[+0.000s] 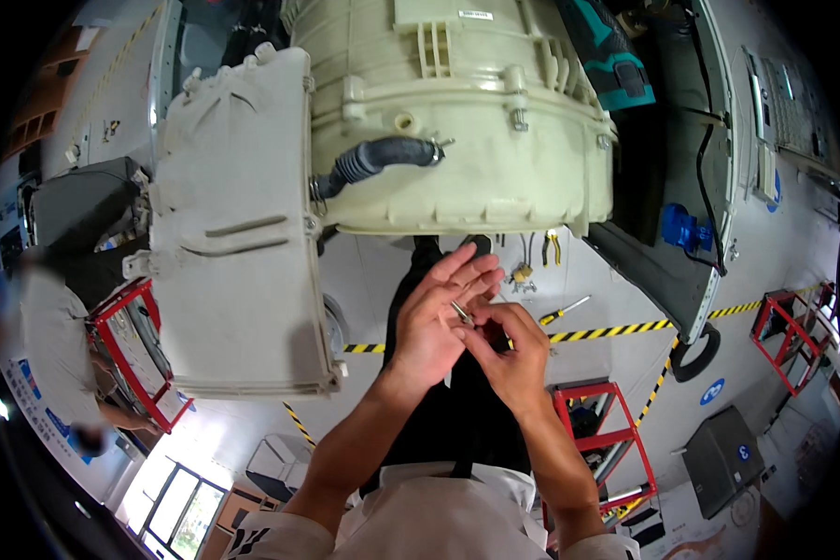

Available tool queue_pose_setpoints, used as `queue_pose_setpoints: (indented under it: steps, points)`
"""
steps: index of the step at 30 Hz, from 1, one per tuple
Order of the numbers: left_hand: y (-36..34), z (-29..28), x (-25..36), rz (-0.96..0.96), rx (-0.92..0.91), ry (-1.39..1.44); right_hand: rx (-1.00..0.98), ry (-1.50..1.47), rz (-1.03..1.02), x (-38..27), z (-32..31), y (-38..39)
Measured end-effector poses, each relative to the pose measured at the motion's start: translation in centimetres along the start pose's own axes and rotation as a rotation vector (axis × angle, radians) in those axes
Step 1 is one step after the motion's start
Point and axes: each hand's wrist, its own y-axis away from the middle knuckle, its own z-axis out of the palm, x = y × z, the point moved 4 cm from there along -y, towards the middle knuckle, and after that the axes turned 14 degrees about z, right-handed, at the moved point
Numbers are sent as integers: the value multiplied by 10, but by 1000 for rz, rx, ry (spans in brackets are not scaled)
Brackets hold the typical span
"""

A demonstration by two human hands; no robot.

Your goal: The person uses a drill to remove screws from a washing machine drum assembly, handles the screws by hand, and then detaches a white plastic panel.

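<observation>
My left hand [439, 331] is turned palm up below the cream plastic tub [467, 187], its fingers loosely curled under a small metal part [464, 315], perhaps a bolt. Fingertips of my right hand [518, 350] pinch that same part over the left palm. A grey-white plastic housing [233, 261] stands left of my hands. A ribbed black hose [373, 159] with clamps runs between housing and tub.
Below lie pliers [552, 250] and a yellow-handled screwdriver [555, 315] beside striped floor tape [607, 330]. Red metal stands [593, 439] are nearby. A teal power tool [607, 56] sits upper right, near a metal side panel [705, 205]. Another person [56, 336] is at the left.
</observation>
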Motion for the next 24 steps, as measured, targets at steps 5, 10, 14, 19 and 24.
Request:
queue_pose_setpoints:
  steps: [5,10,14,19,24]
  points:
    - [8,16,14,9,-217,-28,46,-33,-113,-23,-1,-3]
    - [35,19,25,211,-266,-468,-7,-49,-135,-32,-3,4]
    - [96,65,65,374,-496,-1171,-4,-348,19,-25,-15,14]
    - [109,156,126,770,-889,-1751,-68,-642,149,-48,-28,14]
    - [11,145,151,849,-758,-2400,-27,-650,87,-65,-36,11]
